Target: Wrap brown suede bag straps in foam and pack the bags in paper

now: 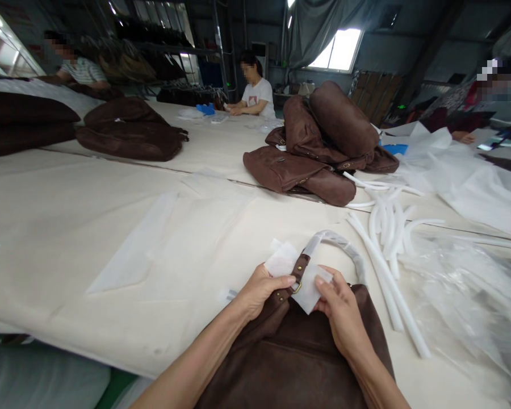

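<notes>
A brown handbag [298, 363] lies on the table right in front of me, its handle [330, 236] wrapped in whitish film and arched upward. My left hand [262, 289] pinches the brown handle strap [300, 267] by its brass buckle, thumb on top. Behind that strap passes a thin white paper sheet [309, 292], sticking out on both sides. Its right end is gripped between thumb and fingers of my right hand [334, 292]. The bag's lower part runs out of view.
White foam tubes [387, 227] and crumpled clear plastic bags [455, 289] lie to the right. Brown bags [319, 136] are piled beyond, with another bag [130, 130] at far left. Thin white sheets [132, 250] rest on the table [68, 227]. Co-workers [255, 94] sit across it.
</notes>
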### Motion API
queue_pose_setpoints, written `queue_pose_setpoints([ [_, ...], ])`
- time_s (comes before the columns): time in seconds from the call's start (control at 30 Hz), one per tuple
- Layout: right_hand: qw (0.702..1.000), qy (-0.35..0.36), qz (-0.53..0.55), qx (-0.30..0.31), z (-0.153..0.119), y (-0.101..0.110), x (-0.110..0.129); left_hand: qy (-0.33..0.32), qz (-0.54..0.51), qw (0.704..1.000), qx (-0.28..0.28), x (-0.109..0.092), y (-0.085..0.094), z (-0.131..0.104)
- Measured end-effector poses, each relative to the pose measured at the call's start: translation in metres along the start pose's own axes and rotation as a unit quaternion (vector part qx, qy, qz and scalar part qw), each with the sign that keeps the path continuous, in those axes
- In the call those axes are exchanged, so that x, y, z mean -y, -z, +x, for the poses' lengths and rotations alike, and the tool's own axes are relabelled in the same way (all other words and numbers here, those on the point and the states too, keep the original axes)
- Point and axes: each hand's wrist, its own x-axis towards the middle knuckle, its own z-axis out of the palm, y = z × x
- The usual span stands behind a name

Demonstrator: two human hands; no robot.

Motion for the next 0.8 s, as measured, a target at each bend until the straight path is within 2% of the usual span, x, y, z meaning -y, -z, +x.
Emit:
queue_pose_setpoints([
  [0.13, 0.997, -0.008, 0.006, 0.080, -0.003, 0.017, 0.013, -0.006, -0.006, 1.000, -0.006, 0.002, 0.000, 0.001],
  [0.27, 0.976, 0.050, -0.146, 0.156, 0.014, 0.023, 0.024, -0.007, -0.018, 1.000, -0.006, 0.003, -0.001, 0.001],
  [0.33, 0.944, 0.124, -0.251, 0.173, 0.025, 0.024, 0.029, -0.009, -0.018, 1.000, -0.006, 0.003, -0.001, 0.000],
  [0.43, 0.882, 0.236, -0.366, 0.181, 0.036, 0.023, 0.035, -0.010, -0.013, 1.000, -0.005, 0.003, -0.001, -0.001],
  [0.57, 0.835, 0.282, -0.423, 0.209, 0.042, 0.020, 0.041, -0.012, 0.010, 1.000, 0.001, 0.000, 0.000, -0.002],
  [0.67, 0.830, 0.276, -0.428, 0.226, 0.047, 0.015, 0.041, -0.012, 0.028, 0.999, 0.009, -0.002, -0.003, -0.004],
  [0.8, 0.865, 0.223, -0.395, 0.214, 0.053, 0.004, 0.034, -0.018, 0.031, 0.999, 0.025, -0.005, -0.008, -0.009],
])
